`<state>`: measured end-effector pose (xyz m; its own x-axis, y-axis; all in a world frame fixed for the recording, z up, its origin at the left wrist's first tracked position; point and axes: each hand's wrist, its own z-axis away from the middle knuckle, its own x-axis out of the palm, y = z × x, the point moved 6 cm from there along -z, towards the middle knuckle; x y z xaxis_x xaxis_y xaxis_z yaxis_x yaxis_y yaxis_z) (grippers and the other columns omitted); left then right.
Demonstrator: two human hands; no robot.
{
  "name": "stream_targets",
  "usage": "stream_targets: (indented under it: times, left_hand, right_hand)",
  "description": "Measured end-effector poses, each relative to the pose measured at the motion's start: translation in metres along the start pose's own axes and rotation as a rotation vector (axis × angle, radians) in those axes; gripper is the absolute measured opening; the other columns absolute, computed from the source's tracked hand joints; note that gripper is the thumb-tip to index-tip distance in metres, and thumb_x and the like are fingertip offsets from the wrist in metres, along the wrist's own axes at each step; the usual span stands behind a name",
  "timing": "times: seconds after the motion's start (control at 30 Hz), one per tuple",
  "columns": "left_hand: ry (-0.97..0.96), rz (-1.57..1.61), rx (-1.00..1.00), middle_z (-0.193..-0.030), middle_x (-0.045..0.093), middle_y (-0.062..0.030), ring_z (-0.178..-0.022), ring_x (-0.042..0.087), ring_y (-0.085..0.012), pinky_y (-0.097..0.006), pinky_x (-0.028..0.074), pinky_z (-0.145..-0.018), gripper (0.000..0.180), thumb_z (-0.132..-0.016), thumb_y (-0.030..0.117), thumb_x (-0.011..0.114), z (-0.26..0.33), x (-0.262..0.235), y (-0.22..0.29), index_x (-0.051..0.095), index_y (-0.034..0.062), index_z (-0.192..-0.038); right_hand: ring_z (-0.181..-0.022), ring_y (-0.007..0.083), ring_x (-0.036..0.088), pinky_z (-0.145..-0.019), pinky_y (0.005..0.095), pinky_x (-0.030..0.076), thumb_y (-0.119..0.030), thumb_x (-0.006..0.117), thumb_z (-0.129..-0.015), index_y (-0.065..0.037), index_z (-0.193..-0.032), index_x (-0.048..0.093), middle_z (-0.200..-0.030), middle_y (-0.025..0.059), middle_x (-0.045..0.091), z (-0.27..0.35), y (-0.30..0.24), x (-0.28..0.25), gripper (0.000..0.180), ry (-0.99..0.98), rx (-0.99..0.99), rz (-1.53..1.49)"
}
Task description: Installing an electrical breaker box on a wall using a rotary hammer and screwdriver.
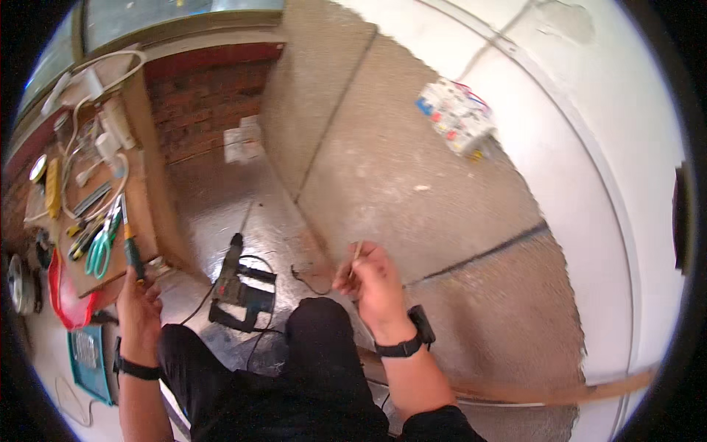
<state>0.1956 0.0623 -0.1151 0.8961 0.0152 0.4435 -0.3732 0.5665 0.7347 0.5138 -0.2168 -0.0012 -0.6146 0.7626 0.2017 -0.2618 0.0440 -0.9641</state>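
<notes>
My left hand (140, 311) is closed around the dark green and orange handle of a screwdriver (133, 254). Its metal shaft points up, over the edge of the wooden worktop (140, 202). Beside it on that top lie scissors with turquoise handles (100, 250). My right hand (377, 286) is raised in front of the wall, thumb and fingers pinched together on a small thin tan piece (358, 252); its kind is too small to make out. Between my hands, a rotary hammer drill (243, 287) with a long bit lies on the shiny floor.
On the wall at upper right hangs a white electrical box (458, 118) with coloured wires. A yellow tool (52, 188) and white cables crowd the worktop. A turquoise tray (90, 365) stands low at left. The drill's black cord loops near my knees. A wooden strip (515, 394) runs along lower right.
</notes>
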Motion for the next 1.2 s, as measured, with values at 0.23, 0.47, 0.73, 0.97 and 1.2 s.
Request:
stream_targets:
  times: [0.23, 0.47, 0.73, 0.97, 1.2]
  left_hand:
    - [-0.160, -0.124, 0.180, -0.080, 0.059, -0.0010, -0.059, 0.055, -0.0097, -0.021, 0.035, -0.044, 0.027, -0.096, 0.037, 0.061, 0.035, 0.024, 0.000, 0.057, 0.0133, -0.107]
    - [-0.694, -0.401, 0.148, -0.085, 0.058, -0.0085, -0.064, 0.063, -0.0184, -0.028, 0.050, -0.056, 0.044, -0.088, 0.006, 0.059, 0.132, 0.129, -0.043, 0.037, 0.0048, -0.126]
    - [-1.191, -0.888, 0.534, -0.083, 0.058, -0.0111, -0.077, 0.059, -0.0195, -0.034, 0.050, -0.070, 0.043, -0.084, 0.018, 0.070, 0.188, 0.282, -0.115, 0.052, 0.0001, -0.119]
    - [-1.257, -0.734, 0.239, -0.086, 0.064, -0.0220, -0.082, 0.067, -0.0324, -0.039, 0.051, -0.072, 0.044, -0.093, 0.027, 0.063, 0.212, 0.366, -0.138, 0.052, -0.0006, -0.125]
    - [-1.246, -0.715, 0.199, -0.086, 0.065, -0.0154, -0.081, 0.064, -0.0200, -0.034, 0.050, -0.074, 0.043, -0.096, 0.027, 0.060, 0.210, 0.390, -0.148, 0.052, -0.0016, -0.127]
  right_hand:
    - [-0.056, 0.0086, 0.041, -0.052, 0.0243, 0.034, -0.009, 0.042, -0.084, -0.009, -0.089, 0.050, -0.071, -0.0007, 0.047, 0.015, -0.151, -0.117, 0.009, 0.349, -0.495, 0.147]
    - [-0.055, 0.0028, 0.033, -0.049, 0.0202, 0.026, -0.024, 0.057, -0.097, -0.002, -0.107, 0.062, -0.066, -0.0071, 0.040, 0.007, -0.176, -0.112, 0.024, 0.367, -0.389, 0.491]
    - [-0.052, 0.0018, 0.029, -0.047, 0.0198, 0.023, -0.037, 0.055, -0.100, -0.001, -0.114, 0.064, -0.062, -0.0104, 0.033, -0.011, -0.093, -0.061, 0.040, 0.004, -0.164, 0.159]
    - [-0.053, 0.0024, 0.031, -0.048, 0.0207, 0.023, -0.040, 0.053, -0.101, -0.005, -0.097, 0.064, -0.062, -0.0089, 0.036, -0.031, -0.115, -0.115, 0.036, 0.257, -0.202, 0.147]
    - [-0.054, 0.0050, 0.034, -0.048, 0.0222, 0.026, -0.040, 0.052, -0.100, -0.007, -0.088, 0.059, -0.065, -0.0056, 0.039, -0.050, -0.137, -0.122, 0.036, 0.266, -0.261, 0.133]
